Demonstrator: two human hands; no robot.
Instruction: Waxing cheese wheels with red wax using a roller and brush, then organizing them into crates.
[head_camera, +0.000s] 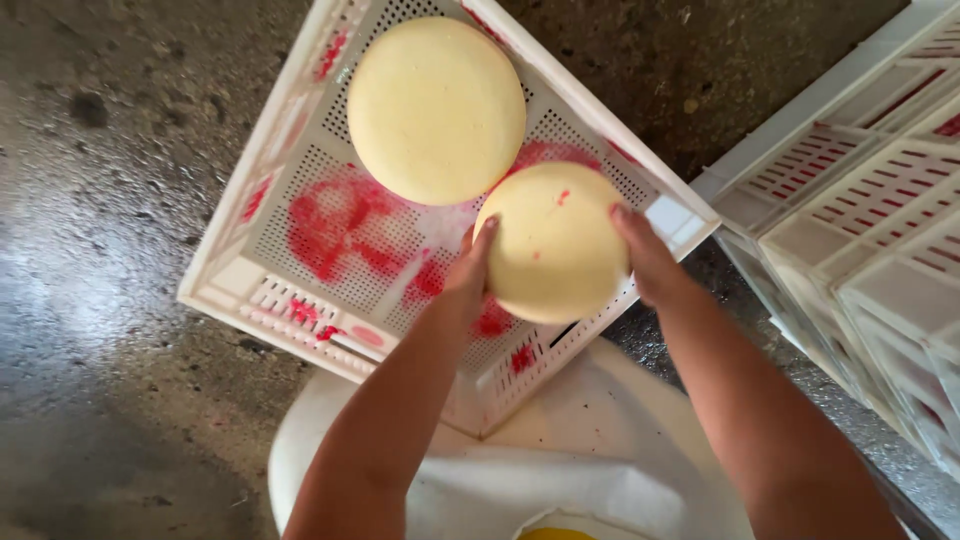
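Both hands grip one pale yellow cheese wheel (552, 240) with a small red speck on top. My left hand (470, 268) presses its left side and my right hand (648, 258) holds its right side. The wheel hangs over the near right part of a white perforated plastic crate (300, 150) stained with red. A second, larger-looking pale yellow cheese wheel (435, 108) lies flat in the crate's far part, just touching or almost touching the held one.
A stack of white slatted crates (880, 220) stands at the right. Wet dark concrete floor (100, 250) surrounds the crate. Below my arms is a white rounded container (560, 460) with something yellow (555, 534) at the bottom edge.
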